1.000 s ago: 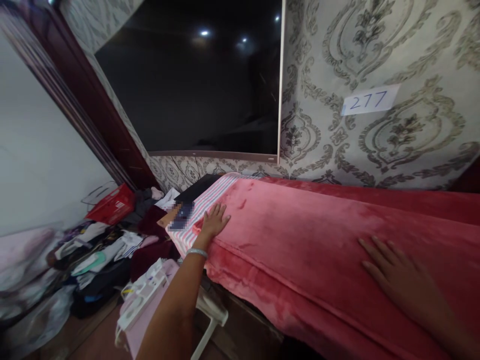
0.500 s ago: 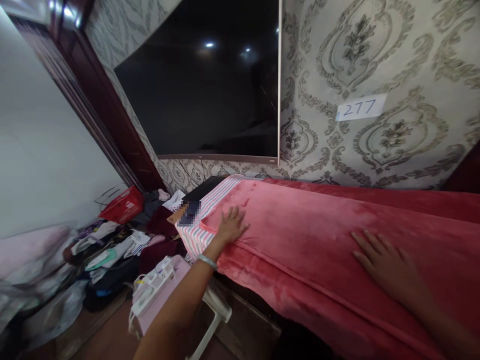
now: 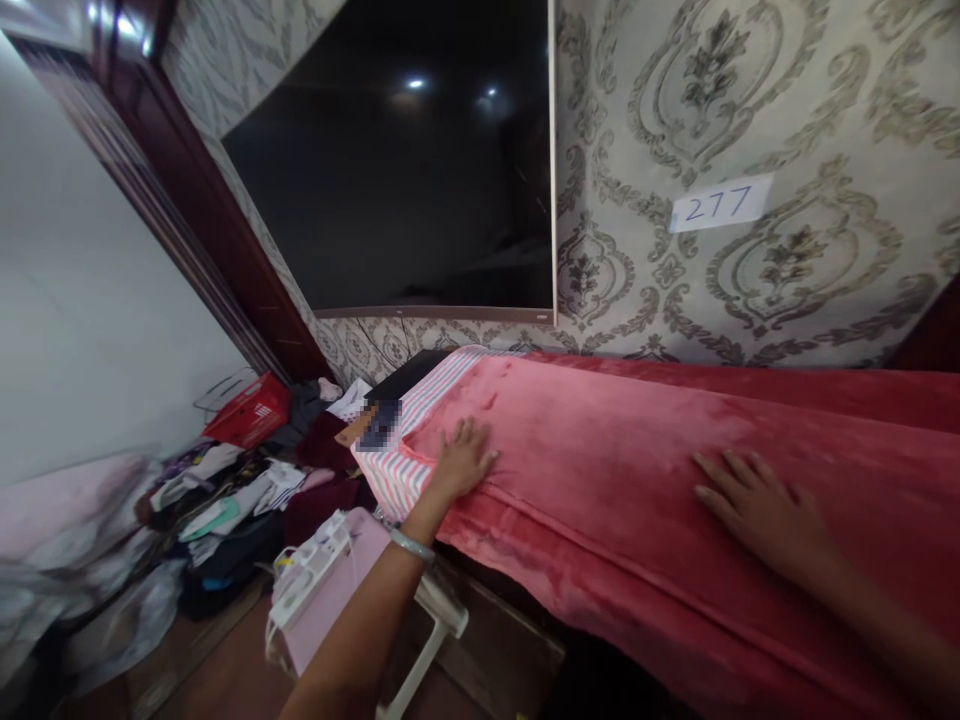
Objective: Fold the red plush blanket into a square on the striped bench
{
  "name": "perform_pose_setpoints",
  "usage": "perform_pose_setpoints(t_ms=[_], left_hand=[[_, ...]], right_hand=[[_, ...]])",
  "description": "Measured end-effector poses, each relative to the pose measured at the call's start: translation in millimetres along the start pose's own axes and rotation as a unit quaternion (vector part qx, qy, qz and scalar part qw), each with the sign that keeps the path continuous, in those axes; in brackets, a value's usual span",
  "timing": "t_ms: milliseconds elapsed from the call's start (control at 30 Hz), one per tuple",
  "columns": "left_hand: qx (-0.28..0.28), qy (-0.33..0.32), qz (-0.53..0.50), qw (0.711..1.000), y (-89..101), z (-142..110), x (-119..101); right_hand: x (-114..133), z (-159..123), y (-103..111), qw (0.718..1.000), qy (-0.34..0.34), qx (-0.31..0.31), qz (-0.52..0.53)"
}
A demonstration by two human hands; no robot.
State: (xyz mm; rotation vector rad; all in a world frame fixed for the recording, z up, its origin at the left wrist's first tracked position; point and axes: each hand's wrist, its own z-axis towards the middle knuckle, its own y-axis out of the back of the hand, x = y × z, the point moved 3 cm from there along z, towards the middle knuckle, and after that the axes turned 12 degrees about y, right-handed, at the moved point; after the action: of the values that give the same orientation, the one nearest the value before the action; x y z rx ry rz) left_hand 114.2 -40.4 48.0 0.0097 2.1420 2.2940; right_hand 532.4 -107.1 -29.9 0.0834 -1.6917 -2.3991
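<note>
I see my left hand (image 3: pixel 463 460) flat, fingers spread, at the red fleece blanket's (image 3: pixel 622 450) end by the striped cloth (image 3: pixel 409 440); my right hand (image 3: pixel 757 505) presses it palm-down, fingers splayed

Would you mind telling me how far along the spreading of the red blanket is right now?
Done: the red blanket already lies lengthwise over the surface, over a striped cloth showing at its far left end. In hand: the left hand presses flat near that end, and the right hand lies flat further right. Left: a fold ridge runs along the front, and the front edge hangs unevenly.
</note>
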Motion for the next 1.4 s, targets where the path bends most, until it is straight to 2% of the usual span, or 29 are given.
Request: perform_pose_setpoints(t_ms=[67,133,233,333,433,533,667,867,1000,1100,1167,1233,1300,1400], left_hand=[[-0.016,-0.078,-0.032,0.996,-2.3,-5.8,-20.9],[-0.024,-0.126,-0.051,0.990,-8.9,-12.2,-34.1],[-0.019,-0.125,-0.053,0.990,-23.9,-20.0,-34.2],[-0.038,-0.095,-0.041,0.994,-35.2,-24.7,-16.1],[-0.066,-0.074,-0.024,0.995,-40.7,-27.8,5.3],[-0.088,-0.058,-0.015,0.994,-43.3,-30.7,17.4],[-0.091,-0.037,-0.011,0.995,-43.4,-33.4,17.4],[-0.051,-0.012,-0.015,0.999,-28.4,-34.6,9.1],[-0.039,0.008,-0.037,0.999,-10.3,-45.4,-16.2],[-0.039,-0.058,-0.081,0.994,-7.4,-64.2,-54.0],[-0.027,-0.135,-0.107,0.985,-14.6,-80.4,-78.9],[-0.014,-0.197,-0.120,0.973,-25.7,-95.6,-95.1],[-0.018,-0.222,-0.123,0.967,-35.9,-106.2,-100.5],[-0.034,-0.216,-0.123,0.968,-44.1,-111.9,-96.7]], right_hand=[[26.5,12.3,6.6,0.999,0.044,0.006,0.013],[62.6,21.2,9.2,0.992,0.117,0.001,0.034],[112.0,21.3,-0.1,0.971,0.226,0.018,0.073],[132.3,12.6,-15.7,0.960,0.263,0.031,0.088],[130.6,8.5,-24.6,0.962,0.258,0.028,0.087],[126.5,10.3,-24.2,0.963,0.254,0.024,0.090],[129.7,4.8,-16.6,0.959,0.268,0.035,0.088],[143.2,-33.6,4.8,0.947,0.303,0.043,0.095],[138.6,-46.9,19.0,0.929,0.328,0.061,0.163],[120.1,-45.7,19.7,0.944,0.280,0.041,0.171],[107.7,-47.2,15.3,0.960,0.244,0.012,0.138],[101.8,-53.6,9.3,0.966,0.240,-0.011,0.098],[103.0,-62.9,4.6,0.966,0.247,-0.034,0.065],[112.5,-76.2,1.2,0.969,0.236,-0.065,0.040]])
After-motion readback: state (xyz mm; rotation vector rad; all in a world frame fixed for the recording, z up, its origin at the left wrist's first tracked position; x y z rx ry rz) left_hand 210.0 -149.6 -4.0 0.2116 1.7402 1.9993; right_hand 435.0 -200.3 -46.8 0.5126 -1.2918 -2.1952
